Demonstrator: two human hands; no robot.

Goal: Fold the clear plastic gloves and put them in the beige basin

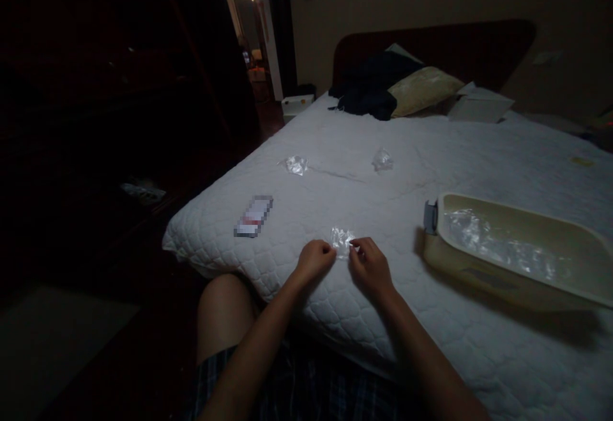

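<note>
The left hand (313,261), fingers curled, pinched the 9 o'clock edge of a small crumpled clear plastic bag (341,241) lying on the white quilted bed (335,181). The right hand (370,266), equally near, pinched its 3 o'clock edge. A beige plastic tub (479,266) sat farther toward 3 o'clock.

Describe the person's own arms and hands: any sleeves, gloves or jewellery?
Both forearms are bare, without sleeves. The left hand and right hand wear no gloves; no watch or ring shows in the dim light. Dark checked shorts cover the lap.
</note>
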